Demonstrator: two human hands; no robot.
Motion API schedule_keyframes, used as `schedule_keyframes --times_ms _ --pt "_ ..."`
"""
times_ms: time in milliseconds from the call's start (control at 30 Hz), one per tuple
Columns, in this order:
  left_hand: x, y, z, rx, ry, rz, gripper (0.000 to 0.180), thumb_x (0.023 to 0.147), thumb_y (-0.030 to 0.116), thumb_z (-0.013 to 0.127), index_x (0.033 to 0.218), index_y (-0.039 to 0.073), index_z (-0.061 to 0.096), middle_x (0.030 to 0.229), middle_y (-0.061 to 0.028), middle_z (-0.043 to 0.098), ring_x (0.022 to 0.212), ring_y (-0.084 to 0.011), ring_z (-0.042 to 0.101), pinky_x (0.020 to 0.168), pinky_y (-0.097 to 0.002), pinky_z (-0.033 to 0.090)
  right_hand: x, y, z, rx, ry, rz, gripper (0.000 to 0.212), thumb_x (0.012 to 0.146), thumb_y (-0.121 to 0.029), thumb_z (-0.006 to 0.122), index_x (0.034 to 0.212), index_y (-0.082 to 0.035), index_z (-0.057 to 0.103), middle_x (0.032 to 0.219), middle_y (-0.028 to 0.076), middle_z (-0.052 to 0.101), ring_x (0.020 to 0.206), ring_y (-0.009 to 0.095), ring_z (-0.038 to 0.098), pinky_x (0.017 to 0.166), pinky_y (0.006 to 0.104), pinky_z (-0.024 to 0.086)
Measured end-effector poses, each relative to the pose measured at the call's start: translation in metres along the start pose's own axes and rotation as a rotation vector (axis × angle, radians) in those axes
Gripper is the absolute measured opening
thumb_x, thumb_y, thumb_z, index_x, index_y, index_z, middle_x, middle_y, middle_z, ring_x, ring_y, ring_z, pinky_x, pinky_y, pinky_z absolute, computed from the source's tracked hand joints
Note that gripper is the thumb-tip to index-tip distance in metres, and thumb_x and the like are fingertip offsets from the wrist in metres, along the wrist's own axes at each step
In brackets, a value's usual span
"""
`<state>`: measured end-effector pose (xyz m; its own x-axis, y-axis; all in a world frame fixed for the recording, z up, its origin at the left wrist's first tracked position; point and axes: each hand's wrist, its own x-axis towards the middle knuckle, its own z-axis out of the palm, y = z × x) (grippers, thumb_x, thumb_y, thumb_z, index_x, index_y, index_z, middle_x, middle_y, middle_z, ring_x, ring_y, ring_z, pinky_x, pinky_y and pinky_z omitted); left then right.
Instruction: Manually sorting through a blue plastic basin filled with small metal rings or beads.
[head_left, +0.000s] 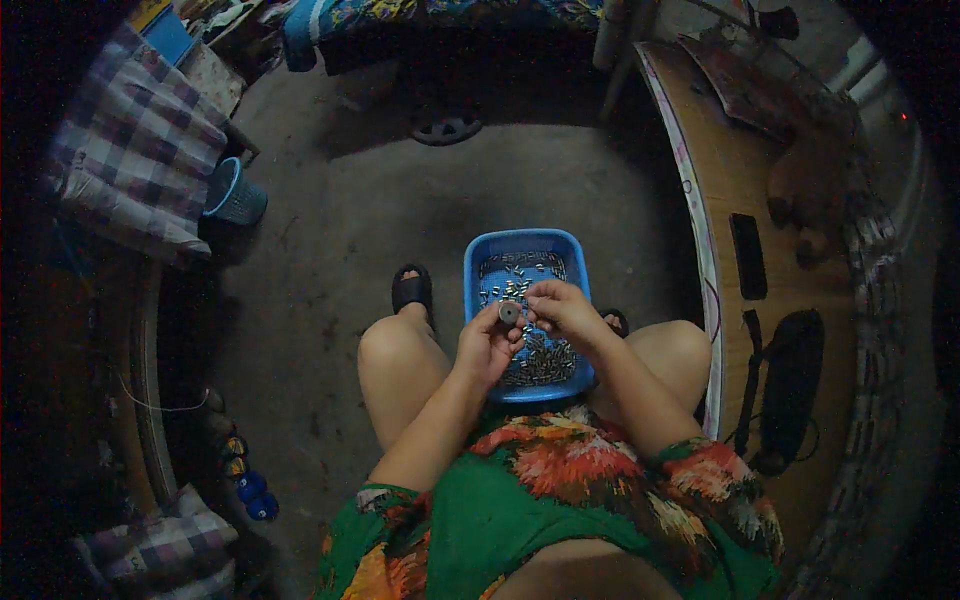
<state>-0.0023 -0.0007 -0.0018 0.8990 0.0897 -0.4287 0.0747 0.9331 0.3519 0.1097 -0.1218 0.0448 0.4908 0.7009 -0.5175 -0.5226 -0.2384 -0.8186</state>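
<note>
Over a blue plastic basket between my knees, my left hand is closed round a small round grey metal piece with a hole in its face. Just right of it, my right hand has its fingers pinched together close to that piece. Whatever sits between those right fingertips is too small or hidden to name. Many small metal cylinders lie loose in the basket, with some brass-coloured ones near the middle. My hands hide part of the basket's contents.
On the right stands a long wooden table with a dark phone-like slab and a black elongated item. A blue wastebasket and a checked cloth are at the left. Blue bottles or balls sit on the floor.
</note>
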Motion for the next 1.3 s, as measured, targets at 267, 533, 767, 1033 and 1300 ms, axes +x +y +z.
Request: schedule_keyframes --times_ms 267,533,767,1033,1300 --pt "-0.003 0.003 0.01 0.051 0.169 0.021 0.025 0.087 0.028 0.041 0.086 0.005 0.052 0.071 -0.0064 0.055 0.055 -0.0118 0.044 0.049 -0.0252 0.035 0.004 0.003 0.005 0.271 0.011 0.146 0.015 0.085 -0.017 0.045 0.093 -0.005 0.05 0.076 0.001 0.053 0.057 0.006 0.044 0.044 0.0183 0.032" --pt "-0.004 0.004 0.013 0.049 0.166 0.03 0.024 0.087 0.028 0.041 0.083 0.006 0.051 0.07 -0.0077 0.054 0.055 -0.0126 0.044 0.05 -0.0256 0.035 0.008 0.009 -0.007 0.347 -0.125 0.078 0.019 0.081 -0.009 0.05 0.099 -0.004 0.046 0.079 0.004 0.053 0.059 0.008 0.045 0.045 0.0187 0.036" --pt "-0.002 0.002 0.009 0.043 0.145 0.034 0.024 0.087 0.028 0.042 0.084 0.006 0.051 0.07 -0.0068 0.055 0.056 -0.0126 0.045 0.05 -0.0258 0.036 0.005 0.006 -0.007 0.401 -0.203 0.097 0.018 0.083 -0.011 0.051 0.098 -0.003 0.049 0.079 0.002 0.052 0.06 0.007 0.046 0.044 0.0161 0.035" --pt "-0.001 0.002 0.003 0.071 0.105 0.038 0.027 0.087 0.028 0.04 0.089 0.004 0.052 0.072 -0.0059 0.055 0.056 -0.0126 0.046 0.051 -0.0262 0.039 0.003 0.003 -0.003 0.39 -0.204 0.097 0.021 0.083 -0.012 0.05 0.103 -0.003 0.05 0.082 0.002 0.054 0.066 0.007 0.05 0.05 0.0171 0.038" --pt "-0.002 0.001 0.006 0.062 0.074 0.042 0.032 0.088 0.03 0.039 0.092 0.002 0.053 0.073 -0.0057 0.055 0.057 -0.0128 0.047 0.052 -0.027 0.041 0.005 0.008 -0.005 0.395 -0.192 0.082 0.02 0.083 -0.013 0.051 0.101 -0.003 0.052 0.082 0.001 0.054 0.066 0.007 0.049 0.052 0.0186 0.039"
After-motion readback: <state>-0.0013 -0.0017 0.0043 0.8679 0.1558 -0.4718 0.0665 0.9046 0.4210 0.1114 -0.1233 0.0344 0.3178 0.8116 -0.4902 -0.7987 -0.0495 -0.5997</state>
